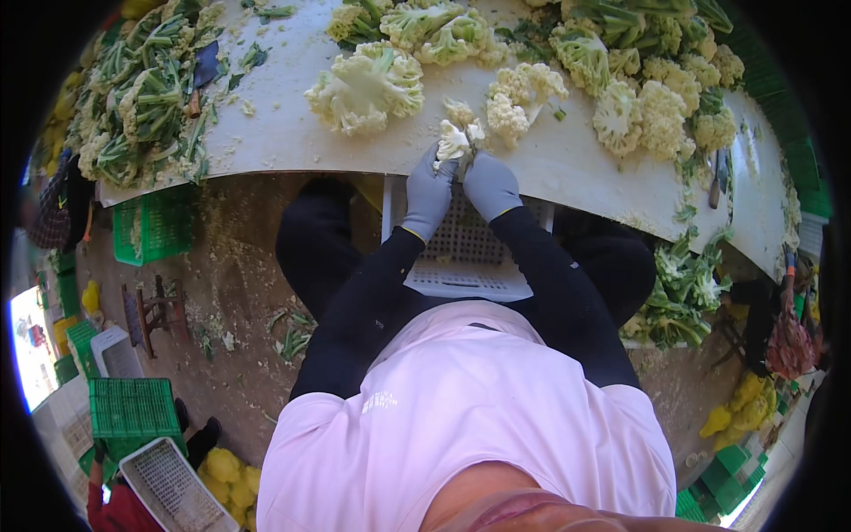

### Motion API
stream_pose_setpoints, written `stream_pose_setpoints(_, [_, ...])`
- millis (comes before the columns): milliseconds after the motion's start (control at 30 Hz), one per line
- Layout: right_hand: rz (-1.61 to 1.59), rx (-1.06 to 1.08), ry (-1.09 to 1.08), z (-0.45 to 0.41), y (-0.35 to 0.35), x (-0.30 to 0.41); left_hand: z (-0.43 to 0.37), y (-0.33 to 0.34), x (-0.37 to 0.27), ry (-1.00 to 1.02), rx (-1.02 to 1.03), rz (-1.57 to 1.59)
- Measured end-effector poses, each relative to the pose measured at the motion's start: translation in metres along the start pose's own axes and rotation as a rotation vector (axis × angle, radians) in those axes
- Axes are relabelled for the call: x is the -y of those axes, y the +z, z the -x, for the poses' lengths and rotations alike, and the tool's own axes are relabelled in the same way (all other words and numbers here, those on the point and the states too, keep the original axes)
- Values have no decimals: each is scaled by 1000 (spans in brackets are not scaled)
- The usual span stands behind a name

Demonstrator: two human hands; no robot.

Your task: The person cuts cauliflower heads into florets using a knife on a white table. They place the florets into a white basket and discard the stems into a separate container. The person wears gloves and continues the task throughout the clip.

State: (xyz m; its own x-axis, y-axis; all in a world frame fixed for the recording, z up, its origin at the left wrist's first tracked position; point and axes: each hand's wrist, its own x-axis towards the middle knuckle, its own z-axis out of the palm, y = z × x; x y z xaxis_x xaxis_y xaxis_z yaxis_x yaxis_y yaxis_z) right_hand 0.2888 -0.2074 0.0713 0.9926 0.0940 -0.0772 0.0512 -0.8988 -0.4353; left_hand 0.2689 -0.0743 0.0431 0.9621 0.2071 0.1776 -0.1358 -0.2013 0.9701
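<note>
Both hands wear grey gloves and meet at the table's near edge. My left hand (429,189) holds a small cauliflower floret (452,143), its pale cut side showing. My right hand (490,185) is closed around something mostly hidden; a thin dark blade seems to stand between the hands, against the floret. Just beyond lie a small floret (459,111) and, to the right, a larger cauliflower piece (520,100). A big cauliflower head (367,90) rests to the left. Below the hands, between my knees, stands a white perforated plastic crate (475,282).
Leafy cauliflower trimmings (149,100) and a cleaver (205,66) cover the white table's (279,143) left end. Cauliflower is heaped at right, near a knife (715,189). A green crate (153,226) stands below left. Co-workers are at both sides; one, lower left, handles crates.
</note>
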Motion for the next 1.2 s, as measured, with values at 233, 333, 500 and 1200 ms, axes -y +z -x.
stream_pose_setpoints(233, [-156,209,-189,46,-92,-5,4,-56,-37,-497,415,135])
stream_pose_setpoints(333, [-2,359,-211,56,-80,-27,10,-63,-56,-487,685,118])
stream_pose_setpoints(500, [-329,342,35,62,-112,-64,27,-57,-49,26,730,-491])
stream_pose_setpoints(1200, [-81,122,23,-53,-60,-83,-91,54,-12,-308,348,390])
